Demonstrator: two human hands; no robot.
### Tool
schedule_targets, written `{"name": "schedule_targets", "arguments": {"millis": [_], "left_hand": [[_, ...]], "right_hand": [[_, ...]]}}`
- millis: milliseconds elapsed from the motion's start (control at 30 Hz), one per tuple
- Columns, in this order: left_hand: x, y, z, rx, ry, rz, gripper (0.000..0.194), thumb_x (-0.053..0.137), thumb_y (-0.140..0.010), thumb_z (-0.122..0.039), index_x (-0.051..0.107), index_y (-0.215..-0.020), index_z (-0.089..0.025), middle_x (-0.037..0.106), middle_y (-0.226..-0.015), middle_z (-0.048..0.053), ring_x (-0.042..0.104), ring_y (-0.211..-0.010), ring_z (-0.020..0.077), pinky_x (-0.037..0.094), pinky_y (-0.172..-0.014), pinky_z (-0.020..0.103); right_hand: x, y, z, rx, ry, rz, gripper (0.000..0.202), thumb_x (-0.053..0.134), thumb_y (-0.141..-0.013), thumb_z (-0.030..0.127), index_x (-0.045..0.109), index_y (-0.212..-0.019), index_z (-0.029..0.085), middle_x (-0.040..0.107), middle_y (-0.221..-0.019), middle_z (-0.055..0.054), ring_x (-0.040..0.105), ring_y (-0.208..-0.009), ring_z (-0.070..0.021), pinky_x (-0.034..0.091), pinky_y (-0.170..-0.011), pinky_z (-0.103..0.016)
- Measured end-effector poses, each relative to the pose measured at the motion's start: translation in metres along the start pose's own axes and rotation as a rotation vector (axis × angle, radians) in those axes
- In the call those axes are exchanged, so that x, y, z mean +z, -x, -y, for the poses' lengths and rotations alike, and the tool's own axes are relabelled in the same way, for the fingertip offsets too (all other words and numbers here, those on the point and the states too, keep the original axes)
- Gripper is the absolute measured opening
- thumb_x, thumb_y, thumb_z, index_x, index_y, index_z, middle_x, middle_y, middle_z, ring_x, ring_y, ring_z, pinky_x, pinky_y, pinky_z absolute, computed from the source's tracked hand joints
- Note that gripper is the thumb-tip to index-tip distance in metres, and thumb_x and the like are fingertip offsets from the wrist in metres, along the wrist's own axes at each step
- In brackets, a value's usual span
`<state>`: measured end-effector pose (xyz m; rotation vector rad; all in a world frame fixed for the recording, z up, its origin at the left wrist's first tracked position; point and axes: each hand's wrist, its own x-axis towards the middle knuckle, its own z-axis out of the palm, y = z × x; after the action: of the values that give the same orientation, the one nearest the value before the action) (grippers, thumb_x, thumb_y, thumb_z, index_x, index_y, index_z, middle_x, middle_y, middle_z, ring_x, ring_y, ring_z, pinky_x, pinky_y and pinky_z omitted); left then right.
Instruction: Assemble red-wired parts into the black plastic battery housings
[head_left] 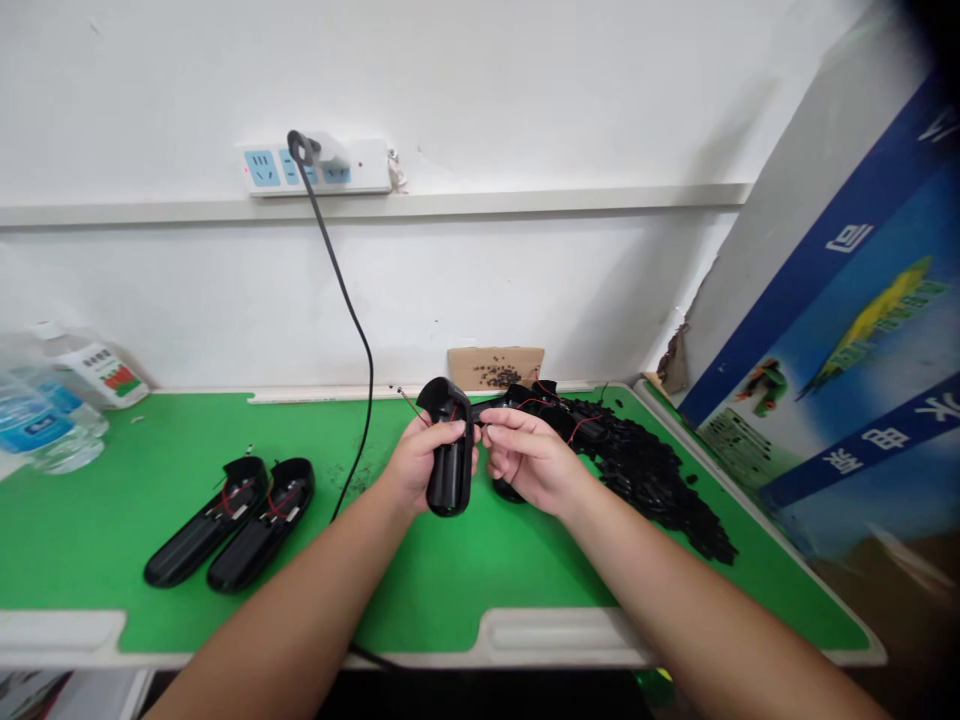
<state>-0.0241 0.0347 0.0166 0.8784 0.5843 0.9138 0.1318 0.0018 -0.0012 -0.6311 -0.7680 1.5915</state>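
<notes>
A glossy black elongated plastic housing [450, 470] with a thin wire at its top is held upright above the table. My left hand [421, 455] is closed around it, the thumb lying across its front. My right hand [529, 450] is at the housing's right edge, thumb and forefinger pinched together. Whatever sits between those fingertips is too small to make out. Behind my right hand lie more black housings [555, 392] with red wires, partly hidden, beside a heap of small black plastic parts [645, 465].
Two wired black housing halves [259, 535] lie at left on the green table [420, 590]. A black cable [352, 315] hangs from a wall power strip [367, 167]. Plastic bottles [64, 405] stand far left. Small dark pieces lie on cardboard [465, 365]; a large printed box [825, 330] rises at right.
</notes>
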Motion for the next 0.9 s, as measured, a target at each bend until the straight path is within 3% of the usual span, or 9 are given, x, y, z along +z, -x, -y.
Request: {"name": "schedule_targets", "arguments": {"millis": [267,567,767,900], "left_hand": [[0.0001,0.0001,0.0006,0.021,0.001,0.026,0.036,0.080,-0.060,-0.028,0.059,-0.084,-0.011,0.065,-0.070,0.003,0.057,-0.048,0.0129,0.046,-0.043,0.024],[0.0026,0.0026,-0.0004,0.051,-0.063,0.032,0.038,0.079,-0.060,-0.030,0.056,-0.084,-0.011,0.065,-0.068,0.004,0.058,-0.047,0.0141,0.046,-0.043,0.026],[0.0062,0.0043,0.0001,0.031,-0.069,-0.028,0.045,0.080,-0.058,-0.029,0.050,-0.089,-0.015,0.064,-0.065,0.001,0.058,-0.044,0.0156,0.045,-0.042,0.026],[0.0060,0.0044,0.0013,0.036,-0.063,0.006,0.043,0.078,-0.061,-0.028,0.049,-0.090,-0.015,0.064,-0.062,0.002,0.058,-0.045,0.0159,0.046,-0.043,0.026]], "right_hand": [[0.0081,0.0063,0.0025,-0.113,0.024,0.079,0.025,0.085,-0.062,0.018,0.072,-0.084,0.020,0.065,-0.059,0.004,0.057,-0.043,-0.0069,0.050,-0.044,-0.018],[0.0057,0.0065,0.0044,-0.056,-0.023,0.098,0.021,0.083,-0.068,0.023,0.073,-0.085,0.017,0.071,-0.069,0.000,0.063,-0.049,-0.0081,0.057,-0.051,-0.018],[0.0079,0.0074,0.0062,-0.046,0.041,0.067,0.019,0.082,-0.070,0.026,0.069,-0.078,0.014,0.067,-0.063,0.000,0.062,-0.048,-0.0086,0.056,-0.050,-0.018],[0.0092,0.0083,0.0052,-0.052,0.056,0.079,0.021,0.081,-0.071,0.027,0.067,-0.079,0.015,0.064,-0.060,0.002,0.060,-0.048,-0.0090,0.055,-0.049,-0.020]]}}
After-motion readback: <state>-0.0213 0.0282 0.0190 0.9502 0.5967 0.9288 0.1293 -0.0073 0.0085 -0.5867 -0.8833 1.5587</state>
